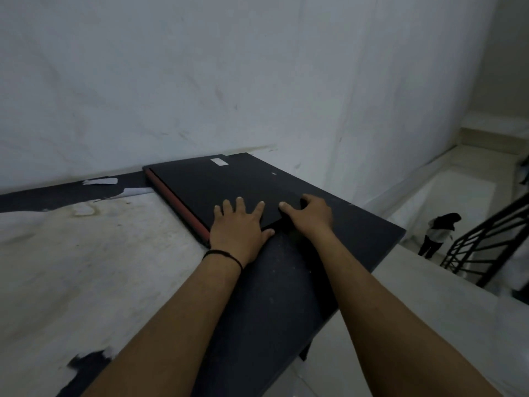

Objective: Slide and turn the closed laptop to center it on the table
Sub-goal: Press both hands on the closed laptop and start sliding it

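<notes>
A closed black laptop point(209, 181) with a red strip along its left edge lies at the far right end of the dark table point(272, 296), turned at an angle. A small white sticker sits near its far edge. My left hand point(237, 227) rests flat on the laptop's near corner, fingers spread, thumb along the near edge. My right hand point(309, 216) grips the laptop's near right edge, thumb on top and fingers curled over the side.
A torn, stained white sheet point(86, 253) covers the table's left part. A white wall point(200, 81) runs right behind the table. The table's right edge point(400, 233) drops to a lower floor, where a person point(438, 233) stands by a black railing point(486, 242).
</notes>
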